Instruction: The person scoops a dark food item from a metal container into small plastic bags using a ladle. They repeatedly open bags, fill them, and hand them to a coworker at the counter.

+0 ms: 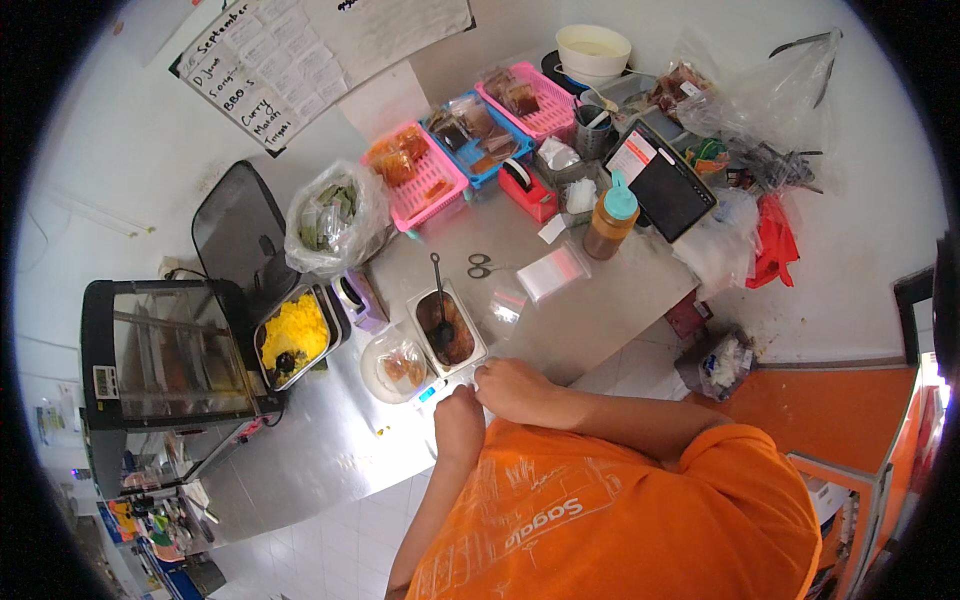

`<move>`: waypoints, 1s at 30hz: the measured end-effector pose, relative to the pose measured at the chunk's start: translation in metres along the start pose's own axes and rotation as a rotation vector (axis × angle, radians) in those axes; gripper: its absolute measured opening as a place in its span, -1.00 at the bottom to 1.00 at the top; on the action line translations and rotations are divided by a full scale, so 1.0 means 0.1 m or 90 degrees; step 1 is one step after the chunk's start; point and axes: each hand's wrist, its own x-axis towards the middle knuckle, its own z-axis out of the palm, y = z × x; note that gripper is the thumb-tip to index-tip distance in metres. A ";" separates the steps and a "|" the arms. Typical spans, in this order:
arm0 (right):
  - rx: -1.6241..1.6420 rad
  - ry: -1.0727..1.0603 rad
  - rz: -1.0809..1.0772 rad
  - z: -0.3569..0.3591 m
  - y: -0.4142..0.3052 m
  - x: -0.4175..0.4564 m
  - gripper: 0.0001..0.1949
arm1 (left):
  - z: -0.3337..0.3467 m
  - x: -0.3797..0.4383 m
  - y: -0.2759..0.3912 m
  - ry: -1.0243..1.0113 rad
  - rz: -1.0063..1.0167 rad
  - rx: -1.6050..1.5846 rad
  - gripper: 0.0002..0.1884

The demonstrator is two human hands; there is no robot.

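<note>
My left hand (459,421) and my right hand (517,390) meet at the front edge of the steel table (315,442), fingers curled together. A bit of clear plastic seems to show by the fingertips, but what they pinch is hidden. Just beyond stands a steel pan (418,304) of brown sauce (461,330) with a black ladle (442,330) in it. Left of the pan, a clear plastic bag (401,364) with orange-brown contents lies on a round white dish (371,379). Beside the dish glows the blue display of a digital scale (429,393).
Leftward are a purple tape dispenser (361,301), a tray of yellow rice (300,326) and a glass-fronted cabinet (180,352). Scissors (480,265), plastic bags (553,271), a capped bottle (611,221) and a tablet (660,180) lie beyond. Baskets (427,184) of sachets line the wall.
</note>
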 end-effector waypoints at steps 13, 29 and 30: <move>0.115 0.147 0.061 -0.15 -0.11 0.05 -0.85 | -0.05 0.10 0.03 0.026 -0.307 -0.546 -0.86; 1.353 -0.011 0.480 0.16 0.27 0.08 -0.62 | -0.13 0.20 -0.18 -0.166 -0.399 -0.852 -0.71; 1.416 -0.058 0.428 0.18 0.30 0.06 -0.62 | -0.19 0.20 -0.17 -0.220 -0.430 -0.936 -0.66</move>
